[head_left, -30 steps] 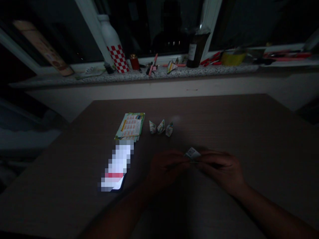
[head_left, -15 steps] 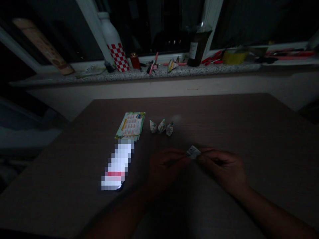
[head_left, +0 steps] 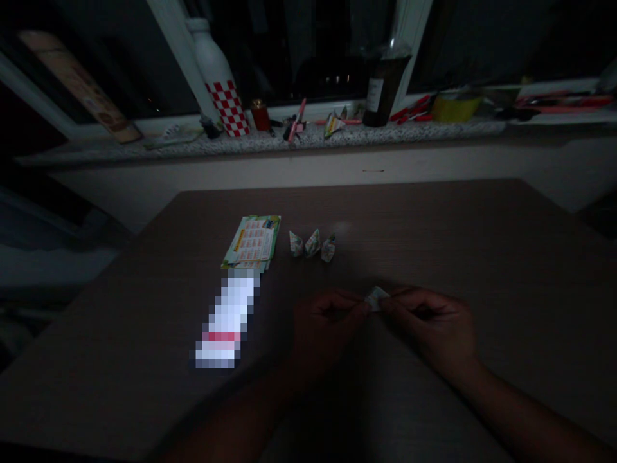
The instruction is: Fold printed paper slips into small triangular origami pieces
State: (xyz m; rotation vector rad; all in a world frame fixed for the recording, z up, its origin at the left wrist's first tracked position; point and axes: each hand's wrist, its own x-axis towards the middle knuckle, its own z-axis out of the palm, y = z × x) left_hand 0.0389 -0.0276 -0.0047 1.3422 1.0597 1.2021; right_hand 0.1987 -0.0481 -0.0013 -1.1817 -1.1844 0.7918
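A small folded piece of printed paper [head_left: 376, 298] is pinched between both hands above the brown table [head_left: 424, 238]. My left hand [head_left: 330, 321] grips its left side between thumb and fingers. On the paper's right side, the thumb and fingertips of my right hand [head_left: 431, 325] close on it. The fingertips hide part of its edges. Beyond my hands stand three small folded paper pieces in a row: a left one [head_left: 295, 244], a middle one [head_left: 313, 244] and a right one [head_left: 328, 248].
Left of my hands lie a stack of printed paper sheets [head_left: 253, 238] and a lit, blurred-out phone [head_left: 226, 321]. Behind the table, the granite windowsill [head_left: 270, 145] carries a white bottle with red checks [head_left: 226, 106], a dark bag [head_left: 378, 96] and yellow tape [head_left: 456, 108].
My left hand has shifted slightly right, closer to my right hand. The folded paper has turned a little and shows less of its surface.
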